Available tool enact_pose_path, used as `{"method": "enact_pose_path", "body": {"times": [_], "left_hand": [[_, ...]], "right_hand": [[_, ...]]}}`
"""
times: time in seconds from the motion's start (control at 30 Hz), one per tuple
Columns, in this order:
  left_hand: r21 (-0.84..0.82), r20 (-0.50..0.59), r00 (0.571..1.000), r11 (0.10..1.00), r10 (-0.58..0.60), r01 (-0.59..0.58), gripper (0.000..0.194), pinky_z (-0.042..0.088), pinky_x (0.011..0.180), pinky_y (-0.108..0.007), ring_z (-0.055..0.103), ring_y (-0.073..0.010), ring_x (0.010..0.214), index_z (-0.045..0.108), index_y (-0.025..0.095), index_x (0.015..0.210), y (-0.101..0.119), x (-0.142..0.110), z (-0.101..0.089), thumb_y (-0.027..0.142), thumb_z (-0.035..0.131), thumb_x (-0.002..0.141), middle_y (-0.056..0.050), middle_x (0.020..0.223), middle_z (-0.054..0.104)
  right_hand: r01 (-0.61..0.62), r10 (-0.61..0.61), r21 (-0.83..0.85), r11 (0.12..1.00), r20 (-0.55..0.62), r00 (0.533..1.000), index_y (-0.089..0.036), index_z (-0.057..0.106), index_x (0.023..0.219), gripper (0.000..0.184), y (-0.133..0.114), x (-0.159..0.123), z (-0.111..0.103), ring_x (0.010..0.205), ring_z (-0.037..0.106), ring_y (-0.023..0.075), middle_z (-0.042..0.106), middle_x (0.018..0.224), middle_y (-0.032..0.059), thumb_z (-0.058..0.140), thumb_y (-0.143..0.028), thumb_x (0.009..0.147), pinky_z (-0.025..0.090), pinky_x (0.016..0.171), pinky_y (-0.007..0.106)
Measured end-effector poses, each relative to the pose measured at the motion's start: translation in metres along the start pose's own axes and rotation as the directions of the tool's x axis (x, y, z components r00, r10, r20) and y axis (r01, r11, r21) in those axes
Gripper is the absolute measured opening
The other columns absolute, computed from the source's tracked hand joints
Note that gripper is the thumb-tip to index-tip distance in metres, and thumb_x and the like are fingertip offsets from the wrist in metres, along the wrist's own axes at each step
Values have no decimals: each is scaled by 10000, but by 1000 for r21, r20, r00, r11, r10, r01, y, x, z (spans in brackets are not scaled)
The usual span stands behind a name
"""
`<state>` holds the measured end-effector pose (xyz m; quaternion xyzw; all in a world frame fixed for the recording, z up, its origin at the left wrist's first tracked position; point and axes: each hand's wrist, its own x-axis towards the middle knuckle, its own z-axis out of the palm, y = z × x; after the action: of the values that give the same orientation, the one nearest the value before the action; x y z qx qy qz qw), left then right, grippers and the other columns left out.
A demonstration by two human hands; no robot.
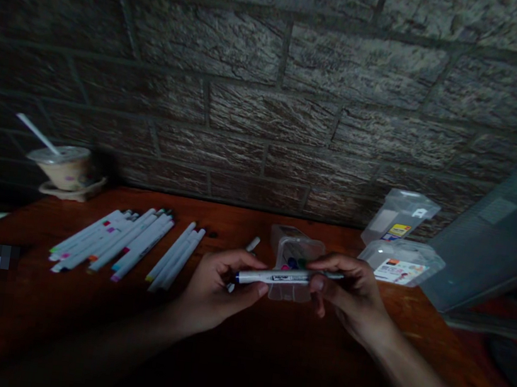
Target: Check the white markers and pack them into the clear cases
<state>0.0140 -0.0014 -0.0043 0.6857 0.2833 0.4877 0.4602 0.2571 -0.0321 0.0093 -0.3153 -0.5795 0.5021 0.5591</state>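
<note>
Behind the clear case point(283, 294), a rough block wall point(276, 94) rises in dim light; the case stands on a reddish-brown wooden table point(236, 219). Loose markers point(109, 240) lie left of it, a lidded cup point(66, 167) farther left. Right of the case, 2 clear plastic pieces point(395, 256) bear printed labels (the lettering is too small to read). The white marker point(288, 277), its print also illegible, crosses the view of the case: the left hand point(212, 292) pinches it near its dark-blue end, the right hand point(361, 299) pinches the opposite end.
</note>
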Motion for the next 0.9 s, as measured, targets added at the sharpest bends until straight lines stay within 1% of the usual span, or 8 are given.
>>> {"method": "enact_pose_path", "body": {"times": [0.07,0.17,0.3,0.4,0.57,0.7,0.9], "left_hand": [[-18,5,1000,1000,-19,19,138,519,612,-211,703,-136,678,754,139,898,1,0,0,185,807,779,-57,806,794],[-57,18,998,996,-61,62,115,460,519,-196,631,-108,573,753,141,880,2,2,0,236,782,824,-24,703,740],[-98,35,992,988,-119,122,170,361,427,-194,518,-87,470,743,145,857,5,3,0,313,768,850,15,583,638],[-109,46,989,984,-138,142,202,330,412,-196,468,-77,440,744,150,869,5,2,-1,352,759,871,24,563,612],[-114,58,983,977,-175,180,285,310,402,-197,447,-68,419,775,131,939,3,0,0,406,777,866,-2,602,662],[-239,106,972,943,-210,230,386,328,416,-202,455,-67,419,790,111,1059,2,0,-1,448,772,873,-61,674,734],[-383,158,971,895,-179,227,415,342,421,-221,495,-76,419,793,116,1162,1,-3,-3,429,758,893,-147,819,803]], "right_hand": [[11,-11,-2,1000,7,1000,-254,847,978,138,0,0,0,406,623,74,705,567,-14,864,-278,843,508,422,140],[27,-27,-10,1000,18,999,-250,849,969,129,-1,-1,1,402,622,83,707,566,-11,861,-252,841,522,417,155],[36,-36,-30,999,9,999,-242,853,944,121,-2,0,3,400,622,95,718,582,1,869,-238,824,526,403,174],[20,-20,-36,999,-7,1000,-243,856,925,118,-2,0,4,398,618,99,724,582,6,881,-248,810,526,397,181],[-31,31,0,1000,-52,998,-223,856,932,143,-2,0,3,391,620,104,724,574,18,891,-276,804,519,387,183],[-47,55,82,996,-96,994,-211,852,884,141,-4,1,2,396,636,106,734,600,16,912,-271,772,513,376,172],[-77,101,175,981,-132,986,-193,841,848,172,-8,4,5,377,627,102,734,607,9,934,-277,732,507,345,158]]}}
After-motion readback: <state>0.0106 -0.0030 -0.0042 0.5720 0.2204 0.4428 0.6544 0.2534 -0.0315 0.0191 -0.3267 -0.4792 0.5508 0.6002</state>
